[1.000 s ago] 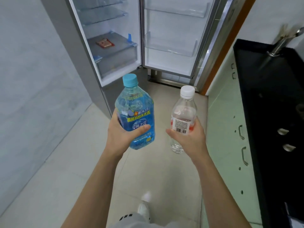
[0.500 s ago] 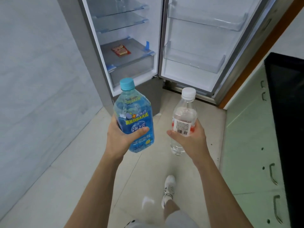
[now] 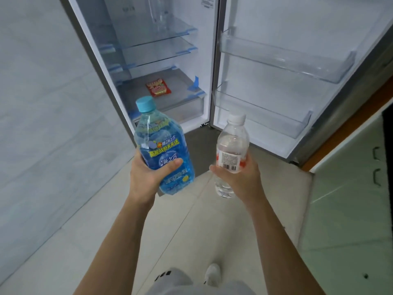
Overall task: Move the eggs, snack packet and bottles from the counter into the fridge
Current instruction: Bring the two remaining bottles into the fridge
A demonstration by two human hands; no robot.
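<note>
Person (image 3: 119, 241) at open grey fridge (image 3: 207, 67), left hand (image 3: 146, 173) gripping a blue plastic bottle (image 3: 163, 154), right hand (image 3: 240, 177) a clear white-capped bottle (image 3: 232, 143); red snack packet (image 3: 158, 88) already inside, eggs unseen.

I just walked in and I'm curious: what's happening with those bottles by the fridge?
A person faces the open silver fridge. The left hand grips a blue plastic bottle with a light-blue cap; the right hand grips a clear plastic bottle with a white cap. A red snack packet lies on a lower shelf.
</note>
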